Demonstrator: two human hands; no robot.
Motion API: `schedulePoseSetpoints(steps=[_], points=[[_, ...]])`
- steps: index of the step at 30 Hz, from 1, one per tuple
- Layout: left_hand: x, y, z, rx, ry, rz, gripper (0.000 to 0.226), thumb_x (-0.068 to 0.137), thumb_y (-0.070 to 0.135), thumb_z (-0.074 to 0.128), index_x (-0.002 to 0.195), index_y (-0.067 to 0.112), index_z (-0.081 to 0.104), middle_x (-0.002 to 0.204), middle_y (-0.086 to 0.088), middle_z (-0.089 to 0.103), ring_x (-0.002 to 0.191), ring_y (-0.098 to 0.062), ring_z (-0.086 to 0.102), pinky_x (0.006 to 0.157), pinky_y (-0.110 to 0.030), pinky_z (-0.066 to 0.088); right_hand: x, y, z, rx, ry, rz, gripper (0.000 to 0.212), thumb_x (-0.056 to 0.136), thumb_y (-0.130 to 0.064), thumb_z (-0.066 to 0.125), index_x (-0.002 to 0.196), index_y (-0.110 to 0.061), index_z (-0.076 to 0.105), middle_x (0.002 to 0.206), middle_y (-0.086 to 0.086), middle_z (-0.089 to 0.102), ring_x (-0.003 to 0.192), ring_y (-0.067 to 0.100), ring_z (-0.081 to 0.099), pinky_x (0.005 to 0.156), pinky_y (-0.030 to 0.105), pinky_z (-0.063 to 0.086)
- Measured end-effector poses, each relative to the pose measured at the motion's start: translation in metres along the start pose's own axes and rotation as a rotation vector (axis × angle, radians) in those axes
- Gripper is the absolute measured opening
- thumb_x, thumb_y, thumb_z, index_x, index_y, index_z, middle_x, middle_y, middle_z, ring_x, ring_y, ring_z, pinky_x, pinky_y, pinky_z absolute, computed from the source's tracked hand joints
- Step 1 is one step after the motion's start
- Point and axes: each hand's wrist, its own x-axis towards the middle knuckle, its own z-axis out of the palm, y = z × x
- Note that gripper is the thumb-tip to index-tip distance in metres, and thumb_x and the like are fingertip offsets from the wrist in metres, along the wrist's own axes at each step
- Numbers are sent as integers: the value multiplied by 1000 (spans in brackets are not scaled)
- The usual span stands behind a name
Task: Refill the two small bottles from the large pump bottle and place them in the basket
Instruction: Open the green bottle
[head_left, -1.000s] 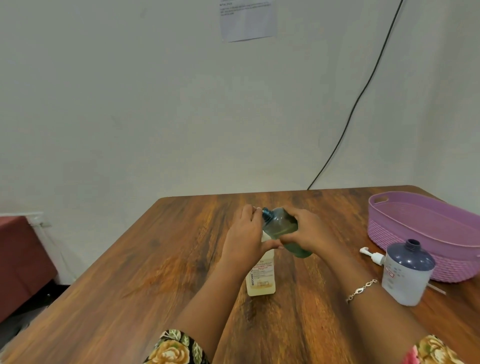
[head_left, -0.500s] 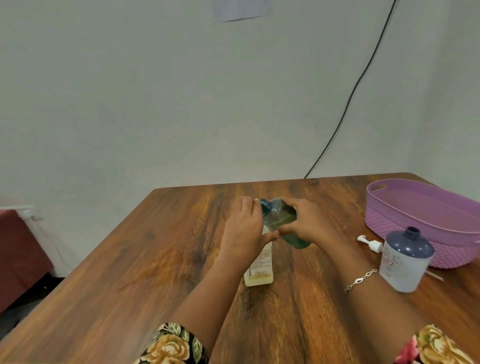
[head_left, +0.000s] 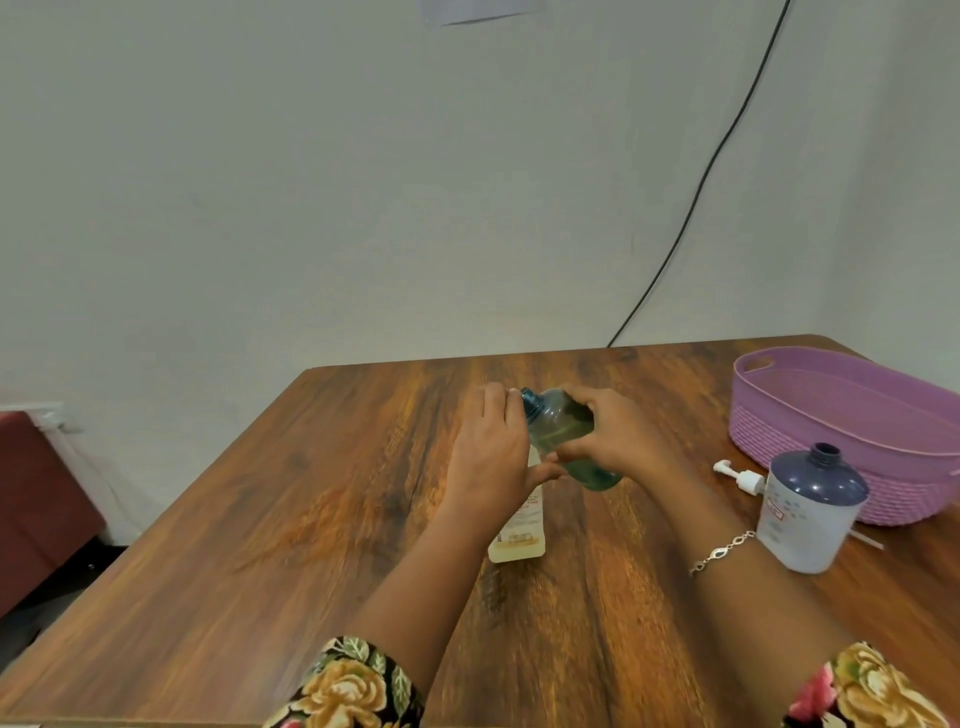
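My right hand (head_left: 618, 441) has its fingers curled round the tilted green bottle (head_left: 563, 431) above mid-table (head_left: 311, 493). My left hand (head_left: 493, 457) grips the top of the upright cream bottle (head_left: 519, 535). The uncapped large bottle (head_left: 805, 519) stands beside the basket (head_left: 779, 441) near the right edge.

Left of large bottle (head_left: 810, 514): upper half of cream bottle (head_left: 519, 540) hidden behind left hand (head_left: 493, 452); grip undeterminable. Same side: green bottle (head_left: 558, 426) midsection covered by right hand (head_left: 618, 441); mouth blurred. Behind large bottle: basket (head_left: 769, 441) cut by right frame edge. Tube of pump head (head_left: 737, 475) hidden behind large bottle. Label print unreadable.
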Motion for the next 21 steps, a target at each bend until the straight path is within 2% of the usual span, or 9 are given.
schedulePoseSetpoints(steps=[5,10,15,21], points=[[0,0,1,-13,-60,-5,83,70,65,62,127,8,44,118,-5,43,105,-14,40,82,-20,41,-2,0,0,-34,-23,-1,80,66,-22,79,136,-21,40,129,2,50,113,18,48,83,24,36],[4,-5,-5,10,-47,19,84,72,65,60,130,7,42,119,-6,43,109,-16,41,90,-23,41,0,-5,-4,3,-10,1,82,65,-21,79,137,-18,39,130,3,51,115,20,48,89,29,39],[-3,3,2,-19,-32,-26,82,72,60,66,131,7,42,122,-6,43,111,-16,40,86,-23,44,-1,0,0,-2,-35,14,78,66,-20,79,134,-19,42,127,3,52,113,20,49,88,29,40],[-2,0,-1,-23,-81,-6,85,73,60,64,136,10,35,129,-4,38,117,-14,37,90,-22,42,-1,0,2,-2,-21,25,79,66,-22,80,135,-18,41,129,4,50,115,22,48,91,32,42]])
